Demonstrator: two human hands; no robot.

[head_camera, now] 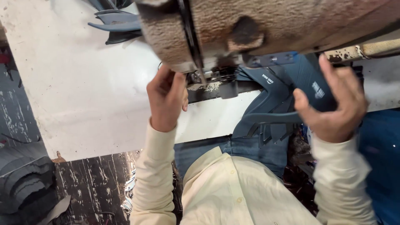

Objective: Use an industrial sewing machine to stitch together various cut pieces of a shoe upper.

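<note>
Now, dark blue strap piece (310, 89) between right hand (333, 108) fingers (302, 104); left hand (166, 98) fingers pinched together.

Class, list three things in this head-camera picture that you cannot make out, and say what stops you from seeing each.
1. Needle area of the sewing machine: hidden by the machine's head and the left hand.
2. Dark blue pieces in the right hand: overlapping, so their number is unclear.
3. Grey stack on the floor: cut off by the left edge.
</note>
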